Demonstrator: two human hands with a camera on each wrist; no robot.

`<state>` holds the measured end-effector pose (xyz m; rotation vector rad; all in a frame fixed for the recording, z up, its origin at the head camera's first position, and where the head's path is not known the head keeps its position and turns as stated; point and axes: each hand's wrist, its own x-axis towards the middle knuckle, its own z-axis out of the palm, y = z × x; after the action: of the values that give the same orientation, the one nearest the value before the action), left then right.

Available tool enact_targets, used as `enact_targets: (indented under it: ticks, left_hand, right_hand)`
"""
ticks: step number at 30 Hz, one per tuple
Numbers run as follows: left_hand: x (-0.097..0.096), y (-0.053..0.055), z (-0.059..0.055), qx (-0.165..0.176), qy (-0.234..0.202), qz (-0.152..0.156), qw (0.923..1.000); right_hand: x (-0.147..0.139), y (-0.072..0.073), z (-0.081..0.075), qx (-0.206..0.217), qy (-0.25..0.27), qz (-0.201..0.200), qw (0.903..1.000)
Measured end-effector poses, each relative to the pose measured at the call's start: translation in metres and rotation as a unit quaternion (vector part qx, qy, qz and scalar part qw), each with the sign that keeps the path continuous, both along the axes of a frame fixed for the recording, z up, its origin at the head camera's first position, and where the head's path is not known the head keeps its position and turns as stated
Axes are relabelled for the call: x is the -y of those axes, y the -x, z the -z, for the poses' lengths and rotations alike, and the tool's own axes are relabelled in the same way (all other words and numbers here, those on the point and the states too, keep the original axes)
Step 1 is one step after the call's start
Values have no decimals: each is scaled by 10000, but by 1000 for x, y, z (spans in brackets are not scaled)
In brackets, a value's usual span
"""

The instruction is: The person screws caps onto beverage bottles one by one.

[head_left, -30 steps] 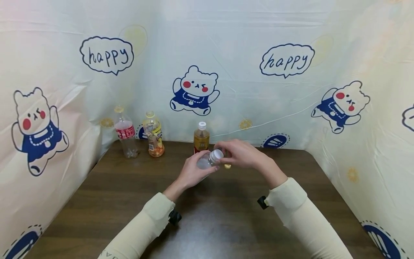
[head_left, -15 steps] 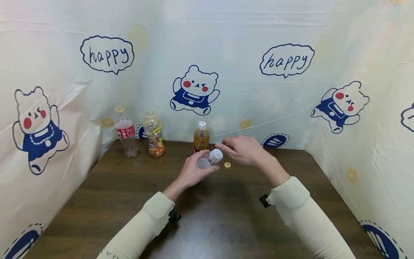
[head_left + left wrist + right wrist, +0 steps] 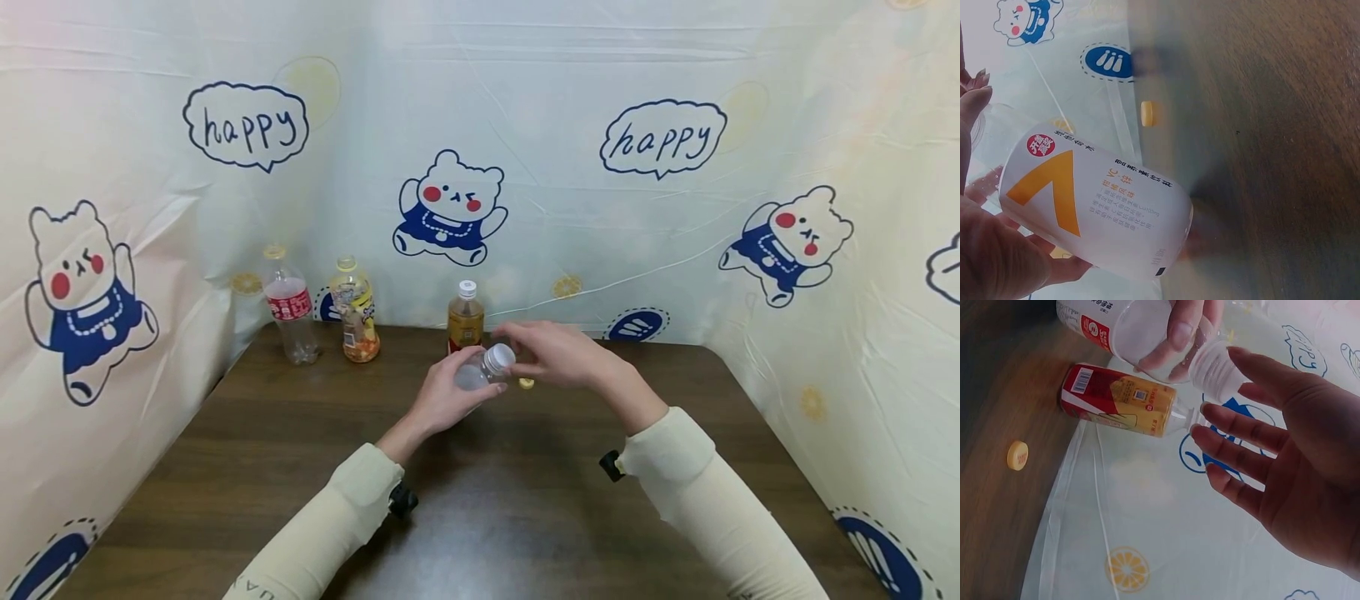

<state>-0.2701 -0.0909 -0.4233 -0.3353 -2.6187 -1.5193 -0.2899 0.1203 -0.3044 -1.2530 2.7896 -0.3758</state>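
My left hand (image 3: 438,396) grips a clear plastic bottle (image 3: 1100,203) round its upper body. The bottle has a white label with an orange mark and tilts to the right above the table. On its neck sits a white bottle cap (image 3: 500,357). The thumb and index finger of my right hand (image 3: 558,354) pinch this cap at its edge. The other fingers (image 3: 1244,459) of that hand are spread apart from the bottle. Behind the left hand stands a tea-coloured bottle (image 3: 467,319) with a white cap, its lower part hidden in the head view.
A yellow cap (image 3: 1017,455) lies on the brown table (image 3: 300,467), partly behind the right hand in the head view. At the back left stand a red-labelled clear bottle (image 3: 291,310) and a yellow-labelled bottle (image 3: 356,312). A printed curtain (image 3: 555,200) encloses the table.
My right hand lifted off the white cap to the right half a second ago, and now its thumb and index finger are back at it. The left hand and bottle have stayed in place.
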Motion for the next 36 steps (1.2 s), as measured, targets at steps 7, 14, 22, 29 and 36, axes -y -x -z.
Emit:
enact_targets:
  ticks: [7,14,22,29,36]
  left_hand:
    - [-1,0,0,29,-23,-23,10000]
    - [-3,0,-1,-24,-12,6,10000]
    - [-3,2,-1,-52,34,-6,10000]
    - [-1,2,1,-28,73,-18,10000]
    - [-1,0,1,-2,7,31,10000]
  right_hand:
    - [4,1,1,22,-114,219,9997]
    - [4,4,3,-639,-491,858,9930]
    - [-2,4,-5,-415,-280,642,9967]
    - [-5,0,-4,330,-162,32,9993]
    - [0,5,1,404,-29,-223,9989]
